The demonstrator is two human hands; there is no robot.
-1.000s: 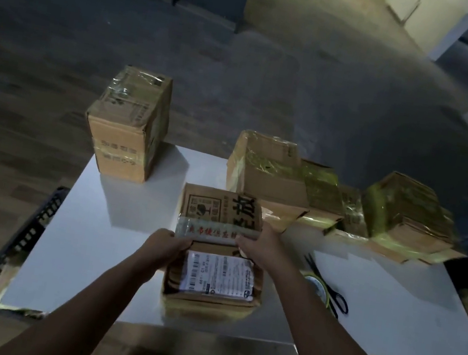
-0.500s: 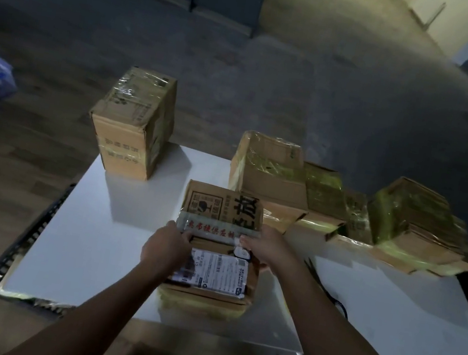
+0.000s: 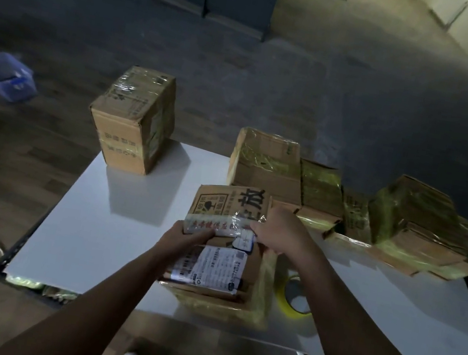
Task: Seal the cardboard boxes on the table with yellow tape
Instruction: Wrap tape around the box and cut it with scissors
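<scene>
Cardboard box (image 3: 255, 281) sits at the near middle of the white table (image 3: 85, 232), with a white shipping label (image 3: 210, 267) on its near top panel. Its far flap (image 3: 231, 205), printed with large black characters and edged with clear tape, is raised above the opening. Left hand (image 3: 181, 237) grips the flap's taped edge at its left corner, fingers curled under it. Right hand (image 3: 279, 232) pinches the same edge at its right end. Yellow tape roll (image 3: 294, 297) lies flat on the table, just beside the box's right side and partly under the right forearm. Tall box (image 3: 133, 122) stands upright on the far left corner. Taped boxes (image 3: 407, 214), wrapped in yellow tape, line the far right edge.
</scene>
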